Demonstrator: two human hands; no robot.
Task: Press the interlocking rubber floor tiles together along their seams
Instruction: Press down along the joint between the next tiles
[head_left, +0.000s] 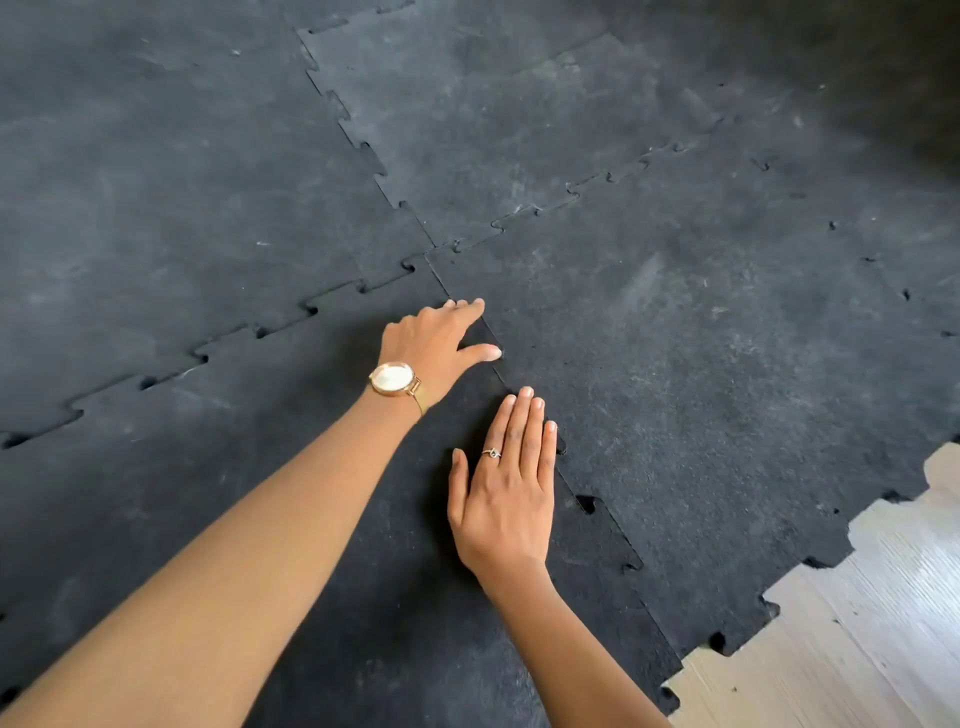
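Note:
Black rubber floor tiles with puzzle-shaped edges cover the floor. A seam (597, 512) runs diagonally from the four-tile corner (428, 254) down to the lower right, between the near tile (332, 519) and the right tile (727, 395). My left hand (436, 348), with a gold watch on the wrist, rests on the near tile with its fingertips and thumb on that seam just below the corner. My right hand (506, 493), wearing a ring, lies flat with fingers together beside the seam, fingertips touching it. Neither hand holds anything.
Another seam (208, 353) runs left from the corner, with small gaps at its tabs. Further seams lead away up (358, 140) and to the upper right (587, 189). Bare light wooden floor (857, 623) shows at the lower right beyond the tiles' toothed edge.

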